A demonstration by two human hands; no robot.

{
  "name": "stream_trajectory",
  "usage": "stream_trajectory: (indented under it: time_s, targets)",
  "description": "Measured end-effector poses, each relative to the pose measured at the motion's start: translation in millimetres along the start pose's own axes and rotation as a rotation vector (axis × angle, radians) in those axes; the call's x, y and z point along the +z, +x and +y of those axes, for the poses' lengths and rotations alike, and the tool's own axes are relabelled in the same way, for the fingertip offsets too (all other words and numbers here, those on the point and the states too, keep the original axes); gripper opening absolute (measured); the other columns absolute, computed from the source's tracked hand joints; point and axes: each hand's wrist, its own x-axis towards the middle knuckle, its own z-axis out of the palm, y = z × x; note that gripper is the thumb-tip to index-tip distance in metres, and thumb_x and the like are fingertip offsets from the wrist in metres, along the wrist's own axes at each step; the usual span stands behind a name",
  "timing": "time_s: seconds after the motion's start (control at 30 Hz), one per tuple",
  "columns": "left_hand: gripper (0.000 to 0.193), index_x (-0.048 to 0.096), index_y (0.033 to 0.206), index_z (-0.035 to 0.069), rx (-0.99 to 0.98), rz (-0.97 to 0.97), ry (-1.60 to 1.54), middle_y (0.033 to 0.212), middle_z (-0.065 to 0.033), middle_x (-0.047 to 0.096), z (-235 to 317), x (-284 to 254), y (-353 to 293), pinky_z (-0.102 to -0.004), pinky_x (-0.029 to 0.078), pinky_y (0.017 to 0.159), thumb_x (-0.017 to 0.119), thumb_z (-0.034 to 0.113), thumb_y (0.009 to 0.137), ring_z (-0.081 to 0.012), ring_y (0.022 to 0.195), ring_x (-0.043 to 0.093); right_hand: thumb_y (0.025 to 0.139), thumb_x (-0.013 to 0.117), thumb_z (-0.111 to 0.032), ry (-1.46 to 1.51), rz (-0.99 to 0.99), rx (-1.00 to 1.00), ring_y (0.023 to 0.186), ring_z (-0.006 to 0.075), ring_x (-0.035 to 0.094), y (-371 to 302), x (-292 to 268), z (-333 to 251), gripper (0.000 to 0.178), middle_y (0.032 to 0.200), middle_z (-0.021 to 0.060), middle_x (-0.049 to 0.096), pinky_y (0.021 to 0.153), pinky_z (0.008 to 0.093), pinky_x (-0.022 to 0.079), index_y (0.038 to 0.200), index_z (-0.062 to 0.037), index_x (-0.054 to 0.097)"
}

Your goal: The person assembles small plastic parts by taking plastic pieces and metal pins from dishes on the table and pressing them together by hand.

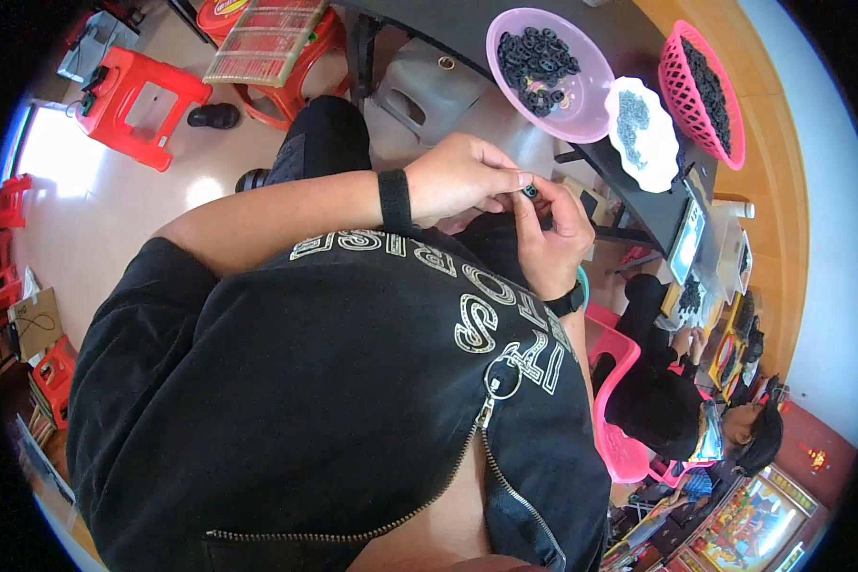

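In front of my chest, the fingertips of both hands meet around a small dark round part (530, 192), which shows a bit of green. My left hand (453, 181), with a black band at the wrist, pinches it from the left. From the right, thumb and forefinger of my right hand (555, 234) close on it too; a dark watch sits on that wrist. Fingers cover most of the part. Beyond the hands, a lilac basin (596, 71) holds many black ring-shaped parts (539, 62). Beside it, a white scalloped dish (663, 157) carries small clear or greyish pieces (631, 119).
A pink mesh basket (682, 100) of black parts stands with the basin on a dark table (429, 21). Under it is a grey stool (424, 91). Red stools (143, 105) stand left, one with a bamboo rack (262, 43). At right, another person (658, 400) sits by a pink chair (620, 443).
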Motion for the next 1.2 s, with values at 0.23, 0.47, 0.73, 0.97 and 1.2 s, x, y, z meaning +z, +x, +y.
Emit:
stream_trajectory:
  time_s: [0.23, 0.47, 0.73, 0.97, 1.2]
  targets:
    - [0.028, 0.058, 0.108, 0.003, 0.039, 0.079, -0.036, 0.090, -0.0049, 0.060, 13.9, -13.9, -3.9, -0.0218, 0.048, 0.071, 0.051, 0.023, 0.091, -0.0096, 0.077, 0.057, 0.076, 0.069, -0.007, 0.246, -0.333, 0.556, 0.061, 0.0069, 0.051, -15.7, -24.2, 28.0, 0.012, 0.070, 0.0001, 0.058, 0.055, 0.0218, 0.043, 0.086, -0.0014, 0.065]
    - [0.027, 0.054, 0.115, 0.002, 0.018, 0.048, -0.076, 0.090, -0.0057, 0.060, 17.1, -14.4, -6.2, -0.0221, 0.049, 0.071, 0.046, 0.014, 0.092, -0.0103, 0.077, 0.058, 0.082, 0.059, -0.003, 0.492, 0.422, 0.284, 0.090, 0.0150, 0.057, 92.5, -115.1, 51.6, 0.049, 0.103, 0.0120, 0.060, 0.076, 0.0261, 0.046, 0.125, 0.0074, 0.039]
    - [0.027, 0.054, 0.115, 0.001, -0.019, 0.056, -0.140, 0.089, -0.0071, 0.061, 18.1, -27.2, -5.1, -0.0234, 0.049, 0.070, 0.043, 0.007, 0.091, -0.0113, 0.076, 0.059, 0.085, 0.057, -0.004, 0.535, 0.415, 0.441, 0.088, 0.0139, 0.059, 79.1, -82.6, 78.9, 0.030, 0.101, 0.0113, 0.062, 0.073, 0.0240, 0.046, 0.114, 0.0040, 0.053]
    - [0.027, 0.055, 0.114, 0.001, -0.046, 0.014, -0.142, 0.088, -0.0073, 0.061, 16.8, -35.9, 0.8, -0.0238, 0.049, 0.070, 0.043, 0.006, 0.090, -0.0117, 0.075, 0.059, 0.086, 0.054, -0.003, 0.452, 0.431, 0.564, 0.071, 0.0114, 0.059, 56.6, -91.1, 92.3, 0.018, 0.086, 0.0092, 0.065, 0.064, 0.0206, 0.046, 0.101, 0.0036, 0.061]
    - [0.025, 0.056, 0.110, 0.000, -0.097, 0.002, -0.143, 0.087, -0.0072, 0.061, 18.6, -35.8, 10.3, -0.0237, 0.050, 0.069, 0.044, 0.008, 0.090, -0.0120, 0.074, 0.060, 0.084, 0.055, -0.003, 0.324, 0.538, 0.698, 0.065, 0.0101, 0.056, 60.1, -150.1, 159.3, 0.016, 0.082, 0.0082, 0.064, 0.058, 0.0201, 0.044, 0.097, 0.0027, 0.062]
